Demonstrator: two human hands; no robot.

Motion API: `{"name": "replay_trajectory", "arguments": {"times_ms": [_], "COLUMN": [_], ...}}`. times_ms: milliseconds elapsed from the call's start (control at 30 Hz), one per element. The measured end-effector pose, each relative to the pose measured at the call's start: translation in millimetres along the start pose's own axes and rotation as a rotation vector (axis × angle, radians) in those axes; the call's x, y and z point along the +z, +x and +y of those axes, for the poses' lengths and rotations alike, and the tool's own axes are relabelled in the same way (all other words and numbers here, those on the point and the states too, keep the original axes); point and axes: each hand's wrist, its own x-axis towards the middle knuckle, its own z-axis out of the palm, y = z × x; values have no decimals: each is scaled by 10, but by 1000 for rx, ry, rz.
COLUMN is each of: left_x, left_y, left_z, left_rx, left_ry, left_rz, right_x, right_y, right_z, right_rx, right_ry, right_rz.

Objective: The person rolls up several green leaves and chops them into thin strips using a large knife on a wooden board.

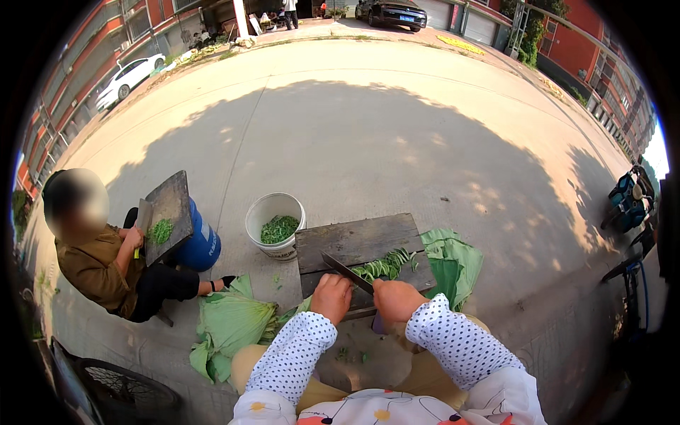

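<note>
My right hand (400, 304) is closed round the handle end of a knife (347, 270), whose dark blade slants up to the left across the board. Close by the blade, my left hand (331, 296) is curled into a fist; whatever it grips is hidden. Strips of cut green leaf (386, 266) lie in a row on the dark wooden board (354, 239), just beyond the knife. Large green leaves (453, 265) rest against the board's right end. More big leaves (237, 315) are heaped on the ground to the left of my left forearm.
A white bucket (253, 225) with chopped greens stands left of the board. Farther left, a seated person (113, 269) works at a tilted board (173, 209) beside a blue barrel (202, 244). A bicycle wheel (124, 386) is at lower left; parked cars (393, 14) stand across the road.
</note>
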Motion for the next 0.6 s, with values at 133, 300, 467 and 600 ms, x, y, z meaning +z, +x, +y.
{"name": "replay_trajectory", "arguments": {"times_ms": [133,300,467,600], "left_x": [-5,-57,-4,-6], "left_y": [-34,52,-47,-97], "left_z": [-73,44,-89,-131], "left_rx": [14,54,-8,7], "left_ry": [12,125,96,62], "left_rz": [9,-35,-56,-18], "right_x": [339,534,265,97], "right_y": [336,534,234,-35], "right_z": [-115,177,78,96], "right_rx": [-38,-9,-82,-133], "right_ry": [8,139,93,28], "right_rz": [161,327,238,128]}}
